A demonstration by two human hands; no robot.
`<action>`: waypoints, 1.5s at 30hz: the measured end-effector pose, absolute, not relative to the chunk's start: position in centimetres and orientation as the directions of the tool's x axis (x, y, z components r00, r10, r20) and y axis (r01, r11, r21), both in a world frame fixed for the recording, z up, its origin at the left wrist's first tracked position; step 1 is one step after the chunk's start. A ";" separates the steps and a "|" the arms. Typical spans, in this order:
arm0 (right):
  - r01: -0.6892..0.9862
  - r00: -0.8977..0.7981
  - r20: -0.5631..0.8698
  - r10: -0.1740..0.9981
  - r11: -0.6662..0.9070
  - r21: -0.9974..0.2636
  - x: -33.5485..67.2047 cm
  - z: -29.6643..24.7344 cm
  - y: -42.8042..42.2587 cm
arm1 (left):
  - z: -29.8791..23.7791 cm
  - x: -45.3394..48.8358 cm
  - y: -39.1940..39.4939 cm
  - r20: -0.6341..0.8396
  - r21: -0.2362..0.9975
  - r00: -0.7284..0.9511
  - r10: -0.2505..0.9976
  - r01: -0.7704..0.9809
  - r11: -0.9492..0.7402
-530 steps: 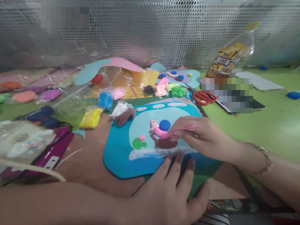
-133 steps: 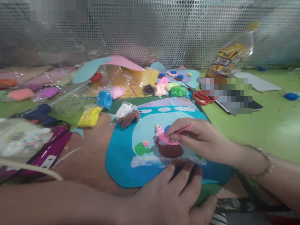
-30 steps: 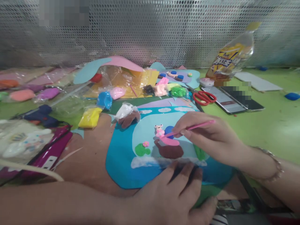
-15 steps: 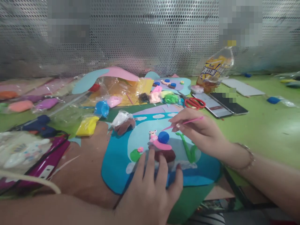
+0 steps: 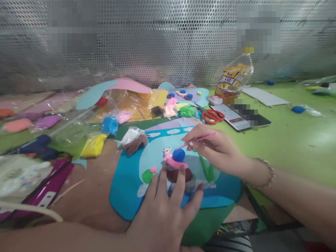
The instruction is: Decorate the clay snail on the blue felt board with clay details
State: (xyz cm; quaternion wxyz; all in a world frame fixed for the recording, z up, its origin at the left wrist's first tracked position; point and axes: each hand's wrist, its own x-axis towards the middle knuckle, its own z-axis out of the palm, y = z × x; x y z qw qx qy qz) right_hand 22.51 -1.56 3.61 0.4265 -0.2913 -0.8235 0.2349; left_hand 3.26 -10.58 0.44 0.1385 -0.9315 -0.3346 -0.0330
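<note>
A blue foam picture board [image 5: 126, 189] lies in front of me. On it sits a pink clay snail [image 5: 170, 160] with a blue shell [image 5: 179, 154] on a brown mound, beside a green lily pad [image 5: 147, 176] and a green clay stem [image 5: 206, 168]. My left hand [image 5: 165, 213] lies flat on the board's near part, fingers spread, fingertips close to the snail. My right hand [image 5: 212, 148] pinches a thin pink sculpting stick [image 5: 196, 140], whose tip touches the blue shell.
Bagged clay lumps lie behind the board: yellow [image 5: 93, 145], blue [image 5: 109, 125], white [image 5: 132, 134], green [image 5: 187, 111]. Red scissors [image 5: 212, 116], a phone [image 5: 233, 118] and a tilted drink bottle [image 5: 233, 78] are at the back right. A glue gun [image 5: 39, 147] lies left. A perforated metal screen [image 5: 157, 42] stands behind.
My left hand slid forward up the board until its fingertips neared the snail. My right hand lifted the stick off the snail, then brought its tip down onto the blue shell.
</note>
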 end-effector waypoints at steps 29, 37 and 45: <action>0.339 -0.437 0.631 0.641 0.767 -0.545 23.2 3.8 -0.8 | -0.4 3.8 -10.2 0.235 -0.176 0.820 0.522 0.564 -0.807; 0.262 -0.617 0.614 0.492 0.864 -0.430 22.7 3.9 -1.6 | -0.5 4.0 -10.1 0.140 -0.096 0.815 0.562 0.576 -0.812; 0.254 -0.718 0.521 0.462 0.871 -0.421 22.4 3.6 -1.9 | -0.1 3.8 -9.8 0.127 -0.069 0.834 0.537 0.547 -0.834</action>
